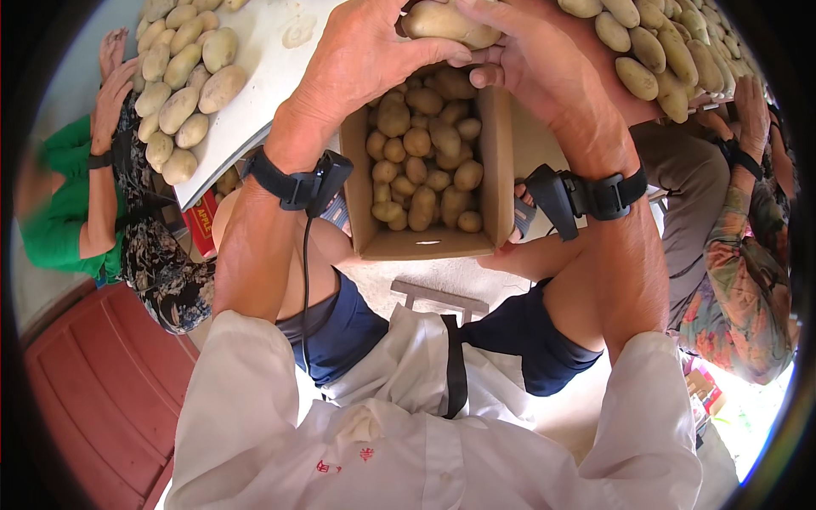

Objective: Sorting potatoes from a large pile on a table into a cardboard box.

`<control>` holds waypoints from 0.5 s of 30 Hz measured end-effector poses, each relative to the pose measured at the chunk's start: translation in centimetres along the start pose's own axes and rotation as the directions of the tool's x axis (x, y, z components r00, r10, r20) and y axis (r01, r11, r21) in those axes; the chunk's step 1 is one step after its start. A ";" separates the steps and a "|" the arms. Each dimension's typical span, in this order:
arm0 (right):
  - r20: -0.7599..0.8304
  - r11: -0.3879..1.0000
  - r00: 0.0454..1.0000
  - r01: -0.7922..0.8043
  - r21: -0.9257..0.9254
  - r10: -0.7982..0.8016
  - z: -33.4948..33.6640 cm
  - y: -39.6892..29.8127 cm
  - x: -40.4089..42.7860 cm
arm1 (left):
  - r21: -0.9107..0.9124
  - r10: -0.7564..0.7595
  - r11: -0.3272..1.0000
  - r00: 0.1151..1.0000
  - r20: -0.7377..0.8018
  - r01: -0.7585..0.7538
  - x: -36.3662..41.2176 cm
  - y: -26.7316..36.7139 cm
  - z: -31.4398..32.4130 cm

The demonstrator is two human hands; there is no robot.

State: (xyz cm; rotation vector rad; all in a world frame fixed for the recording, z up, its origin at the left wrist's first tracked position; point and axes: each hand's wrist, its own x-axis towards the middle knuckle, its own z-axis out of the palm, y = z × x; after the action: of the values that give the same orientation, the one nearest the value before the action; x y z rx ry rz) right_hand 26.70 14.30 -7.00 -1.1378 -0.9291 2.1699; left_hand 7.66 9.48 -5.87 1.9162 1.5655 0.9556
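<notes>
Between my two hands, at the top of the view, is a large pale potato (446,25). My left hand (376,48) grips its left end, with the thumb along the lower side. My right hand (523,51) closes around the other end, fingers curled beneath. Below them, between my knees, stands an open cardboard box (427,247) holding several layers of smaller potatoes (417,143). The upper end of the box is partly hidden by my hands.
A white tabletop (268,76) at upper left bears a heap of potatoes (182,95). More potatoes (669,54) lie on a reddish surface (593,60) at upper right. People sit on both sides, one in a green top (70,217), another in a patterned sleeve (733,255). A red carton (201,223) stands under the table.
</notes>
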 end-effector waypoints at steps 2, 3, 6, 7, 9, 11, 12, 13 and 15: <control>0.028 1.000 0.999 0.018 -0.013 -0.017 -0.1 0.0 -0.2 | 0.003 -0.009 1.000 1.000 0.023 0.009 -0.1 0.1 0.0; 0.058 0.999 0.997 0.043 -0.027 -0.042 -0.1 0.1 -0.3 | 0.004 -0.015 1.000 1.000 0.024 0.015 -0.2 -0.1 0.0; 0.014 0.990 0.997 0.081 -0.117 -0.080 0.3 0.0 -0.7 | -0.021 0.040 0.999 0.999 0.035 -0.040 -0.3 -0.7 0.1; 0.014 0.990 0.997 0.080 -0.118 -0.079 0.1 0.1 -0.6 | -0.144 0.037 0.989 0.998 0.048 -0.030 -0.4 -1.1 0.2; 0.026 0.975 0.996 0.091 -0.202 -0.088 0.0 0.1 -0.6 | -0.264 0.035 0.964 0.998 0.060 -0.018 -0.4 -1.4 0.4; 0.004 0.940 0.997 0.078 -0.331 -0.081 0.4 -0.4 -1.2 | -0.224 0.021 0.974 0.995 -0.097 -0.042 -0.2 -1.3 0.4; -0.015 0.890 0.997 0.065 -0.452 -0.080 0.8 -0.7 -1.4 | -0.221 0.020 0.974 0.995 -0.098 -0.041 -0.1 -1.8 0.5; -0.009 0.890 0.997 0.068 -0.451 -0.081 0.6 -0.5 -1.1 | -0.346 0.008 0.936 0.988 -0.154 -0.061 0.1 -2.6 0.5; 0.073 0.709 0.987 0.153 -0.688 -0.142 -0.1 0.7 -0.5 | -0.466 -0.010 0.880 0.978 -0.208 -0.090 0.6 -3.7 0.4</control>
State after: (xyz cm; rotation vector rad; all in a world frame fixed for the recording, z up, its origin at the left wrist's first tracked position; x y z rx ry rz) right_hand 27.00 13.54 -7.31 -1.3005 -1.8756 1.7138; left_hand 5.68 10.94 -8.68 1.5436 1.2428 1.4421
